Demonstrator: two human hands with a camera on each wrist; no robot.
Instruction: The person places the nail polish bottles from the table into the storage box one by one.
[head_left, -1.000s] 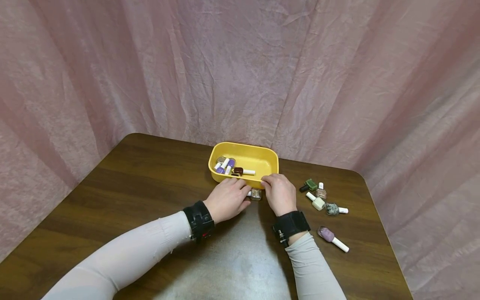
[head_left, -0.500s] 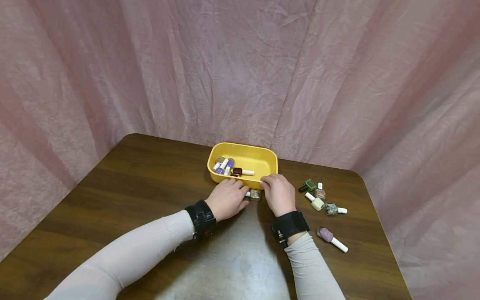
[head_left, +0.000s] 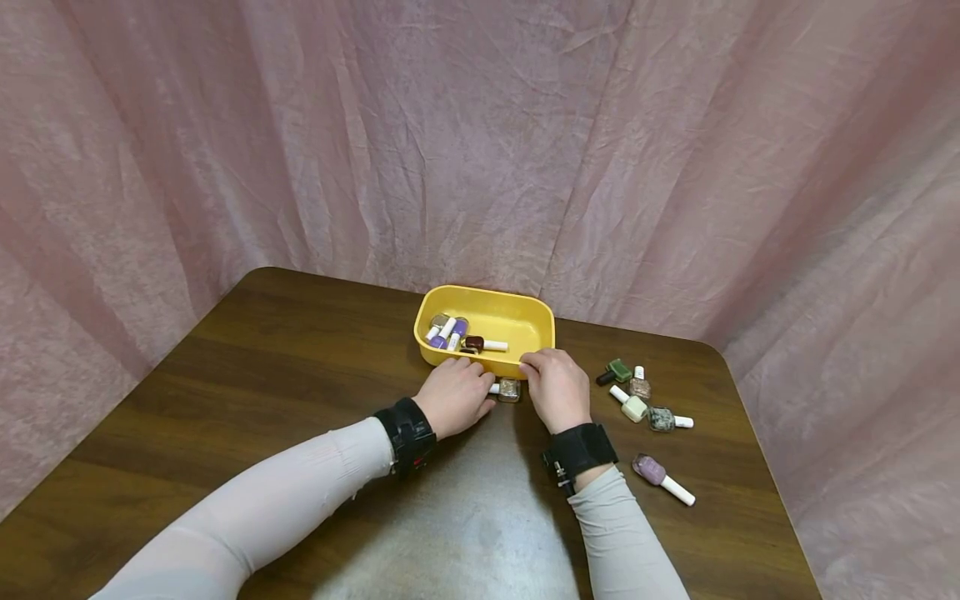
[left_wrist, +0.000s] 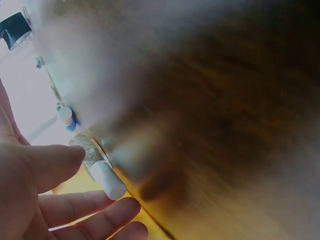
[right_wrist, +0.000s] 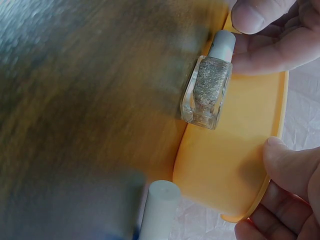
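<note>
A yellow plastic box (head_left: 525, 329) stands near the back edge of the table with several nail polish bottles at its left end. My right hand (head_left: 558, 387) pinches its front rim near the right corner; the right wrist view shows the thumb (right_wrist: 285, 160) against the outer wall and fingers behind the rim. A glitter nail polish bottle (right_wrist: 212, 87) with a white cap lies along the outside of the front wall. My left hand (head_left: 457, 396) is at that wall, left of the bottle. In the left wrist view its thumb and fingers are spread around the white cap (left_wrist: 107, 180).
To the right lie loose nail polish bottles: a green one (head_left: 619, 370) with a black cap, a rose glitter one (head_left: 640, 388), a pale one (head_left: 634, 408), a speckled grey one (head_left: 662, 419) and a lilac one (head_left: 649, 469). A pink curtain (head_left: 495, 150) hangs behind the table.
Both hands stay at the box, and the glitter bottle stays by its front wall. My left wrist has shifted slightly to the right.
</note>
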